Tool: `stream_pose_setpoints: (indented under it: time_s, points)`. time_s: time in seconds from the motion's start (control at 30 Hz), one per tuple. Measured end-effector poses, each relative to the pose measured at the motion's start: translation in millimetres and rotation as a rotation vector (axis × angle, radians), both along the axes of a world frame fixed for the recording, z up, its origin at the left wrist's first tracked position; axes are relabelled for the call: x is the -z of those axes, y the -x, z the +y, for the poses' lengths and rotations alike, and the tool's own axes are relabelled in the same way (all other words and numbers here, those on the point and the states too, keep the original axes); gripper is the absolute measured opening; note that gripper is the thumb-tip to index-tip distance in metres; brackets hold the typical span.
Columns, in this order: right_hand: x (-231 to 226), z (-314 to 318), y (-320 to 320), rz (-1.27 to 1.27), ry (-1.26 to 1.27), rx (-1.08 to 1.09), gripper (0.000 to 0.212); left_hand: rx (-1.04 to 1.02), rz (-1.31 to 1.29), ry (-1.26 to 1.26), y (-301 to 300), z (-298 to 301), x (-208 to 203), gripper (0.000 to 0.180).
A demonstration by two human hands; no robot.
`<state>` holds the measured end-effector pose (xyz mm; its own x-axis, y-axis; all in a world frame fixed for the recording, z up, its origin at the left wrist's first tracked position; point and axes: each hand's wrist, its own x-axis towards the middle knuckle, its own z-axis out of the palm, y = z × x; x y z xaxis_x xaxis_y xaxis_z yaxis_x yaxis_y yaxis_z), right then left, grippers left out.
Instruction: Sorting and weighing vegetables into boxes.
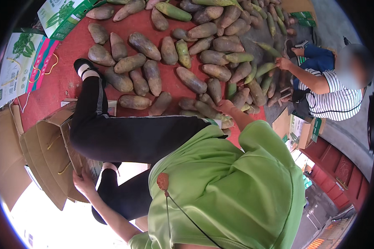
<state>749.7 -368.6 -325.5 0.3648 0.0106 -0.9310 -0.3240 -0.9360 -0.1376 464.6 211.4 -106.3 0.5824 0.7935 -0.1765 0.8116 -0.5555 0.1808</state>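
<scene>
My left hand [84, 182] holds the near edge of an open cardboard box [66, 139] at my left, its fingers closed over the board. Over the pile on the red cloth, my right hand [226, 107] reaches out with its fingers curled at the end of a long radish [206, 99]. Just how they close round it is too small to see. Large purple-green radishes [191, 80] lie all about it, several touching each other. The box's inside is mostly hidden by its flaps and my leg.
Across the pile at right, a person [334, 93] in a striped shirt holds a green radish [265, 69]. Printed cartons [25, 62] stand at left on the red cloth [66, 91]. An open carton [305, 128] stands at right, near a red metal structure [334, 172].
</scene>
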Motion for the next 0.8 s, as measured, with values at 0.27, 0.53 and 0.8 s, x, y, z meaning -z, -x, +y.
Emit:
stream_pose_setpoints:
  time_s: [0.27,0.53,0.8]
  points:
    - [9.8,23.0,10.0,-0.130,-0.165,-0.152,0.049,-0.004,-0.033,-0.043,14.6,5.4,4.1,0.042]
    - [-37.1,88.3,7.1,-0.172,0.163,-0.682,0.083,0.021,-0.073,-0.088,13.1,1.1,11.1,0.023]
    - [-38.4,90.7,-3.3,-0.225,0.112,-0.509,0.080,-0.045,-0.048,-0.007,5.9,-2.1,6.5,0.029]
